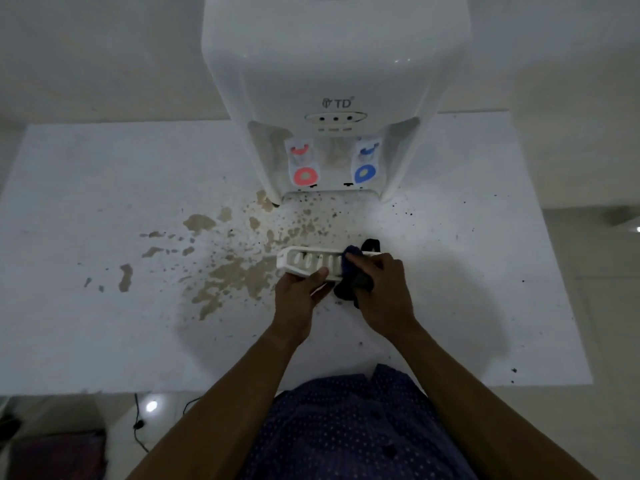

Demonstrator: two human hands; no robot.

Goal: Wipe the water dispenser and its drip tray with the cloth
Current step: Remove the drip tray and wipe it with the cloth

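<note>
Gripping drip tray (304,263) in left hand (298,299), right hand (384,292) clutching cloth (349,289), apparently covering tray's right end

Dispenser (332,64) is white, grey TD logo; red tap (305,175), blue tap (365,173). Drip tray (304,261) white. Cloth (353,271) dark navy-black. Table (104,202) white, brown blotches (228,275) mid-surface, black specks (408,213) toward right edge. Shirt (346,427) navy, white dots.

Stained white table (86,341) against a pale wall (104,46); black cable (138,424) on glossy floor (86,412).
</note>
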